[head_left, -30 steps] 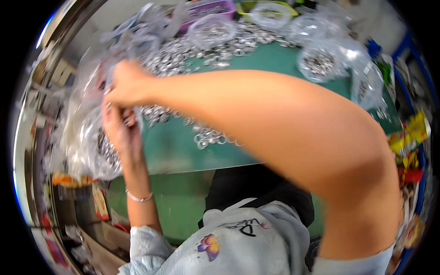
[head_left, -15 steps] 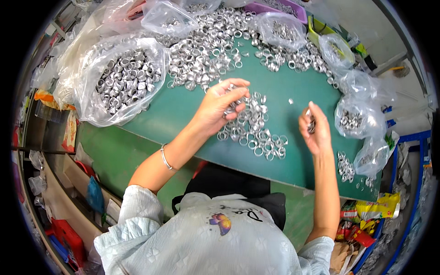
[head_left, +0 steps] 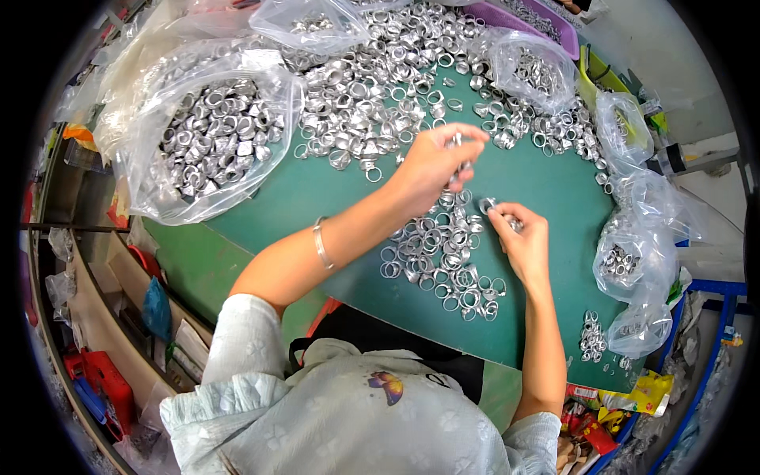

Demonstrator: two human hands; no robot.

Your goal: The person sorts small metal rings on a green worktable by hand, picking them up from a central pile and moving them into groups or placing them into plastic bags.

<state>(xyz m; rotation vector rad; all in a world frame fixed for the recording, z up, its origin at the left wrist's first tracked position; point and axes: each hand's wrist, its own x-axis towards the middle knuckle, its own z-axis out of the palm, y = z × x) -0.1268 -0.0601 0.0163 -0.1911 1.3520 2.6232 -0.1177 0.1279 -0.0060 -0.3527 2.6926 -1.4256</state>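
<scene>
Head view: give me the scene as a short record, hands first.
Left hand: fingers curled around rings
Right hand: one ring at the fingertips, more metal pieces in the grasp
Near edge: small pile on the green table
Left side: clear bag, rings inside
Far side: large heap, purple tub

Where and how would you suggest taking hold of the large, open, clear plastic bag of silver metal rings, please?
Probably bunch the loose near rim of the bag, coming from the near right over the flat green table: the limp film edge looks free there, whereas crumpled translucent plastic crowds its far left.
</scene>
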